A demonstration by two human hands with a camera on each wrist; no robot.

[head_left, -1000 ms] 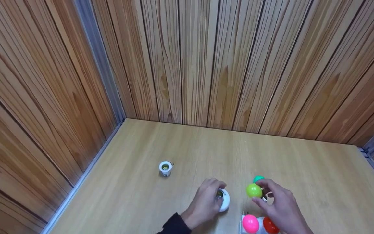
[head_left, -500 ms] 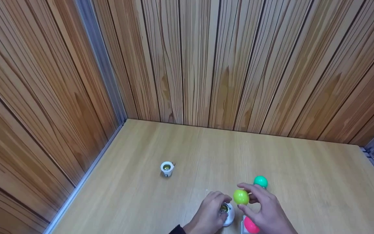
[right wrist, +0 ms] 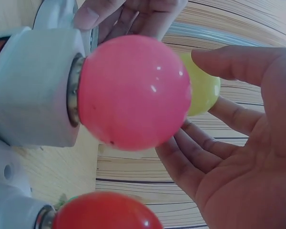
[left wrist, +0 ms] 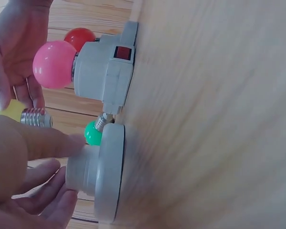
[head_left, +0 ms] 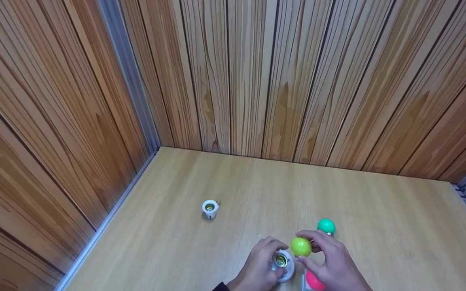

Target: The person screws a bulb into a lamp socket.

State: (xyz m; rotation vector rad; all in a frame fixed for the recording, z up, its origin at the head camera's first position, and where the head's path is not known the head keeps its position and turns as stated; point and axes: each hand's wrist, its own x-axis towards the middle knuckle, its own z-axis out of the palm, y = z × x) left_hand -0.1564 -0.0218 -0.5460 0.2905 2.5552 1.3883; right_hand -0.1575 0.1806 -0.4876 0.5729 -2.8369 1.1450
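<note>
Left hand (head_left: 259,263) curled fingers round white plastic lamp socket (head_left: 289,266) on tabletop (head_left: 136,242), well short of far edge; right hand (head_left: 330,260) pinched glossy yellow-green globe bulb (head_left: 300,246) beside it, metal screw base (left wrist: 36,118) down. Apparently alignment step; next likely called for centring, twisting.

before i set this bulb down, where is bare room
Bare table stretches from the small socket to the back wall, and right of the green bulb. Crowded: near the left hand, round socket, right hand, yellow-green bulb and pink bulb.
</note>
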